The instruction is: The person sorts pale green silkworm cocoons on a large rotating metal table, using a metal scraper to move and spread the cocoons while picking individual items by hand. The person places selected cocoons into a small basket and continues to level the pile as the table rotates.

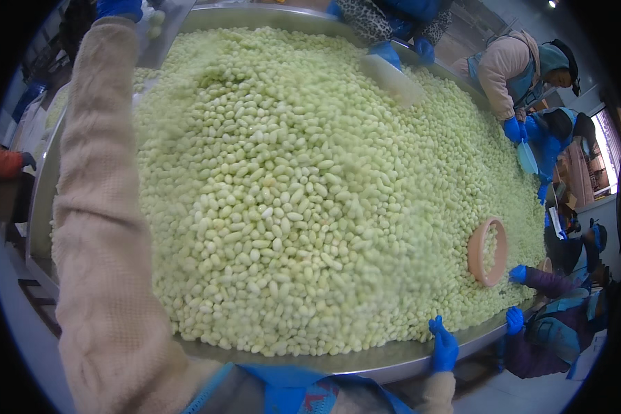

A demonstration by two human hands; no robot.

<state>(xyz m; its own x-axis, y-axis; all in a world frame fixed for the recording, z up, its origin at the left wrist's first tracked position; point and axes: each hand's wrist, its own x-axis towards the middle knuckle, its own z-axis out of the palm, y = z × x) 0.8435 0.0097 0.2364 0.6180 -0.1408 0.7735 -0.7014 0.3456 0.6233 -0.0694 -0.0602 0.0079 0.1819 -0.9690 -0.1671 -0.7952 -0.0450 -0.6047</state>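
Note:
A large heap of pale green, oval, grape-like pieces [274, 207] fills a metal-rimmed bin [362, 366] before me. My left arm stretches along the left side, and my blue-gloved left hand [120, 9] is cut off by the top edge of the view. Beside that hand is a grey sheet-like tray or chute [168, 39] with a few pale pieces on it; whether I grip it cannot be seen. At the near rim, my blue-gloved right hand [445, 348] is raised with its fingers bent, close to the heap's edge. Anything between those fingers is too small to tell.
A pink bowl [477, 253] lies tilted on the heap at right, with pieces inside. Across the bin, a co-worker's gloved hand [387, 54] holds a translucent scoop [393, 80]. Another person [512, 77] holds a light-blue scoop [527, 158]. A purple-sleeved co-worker [548, 331] stands close at right.

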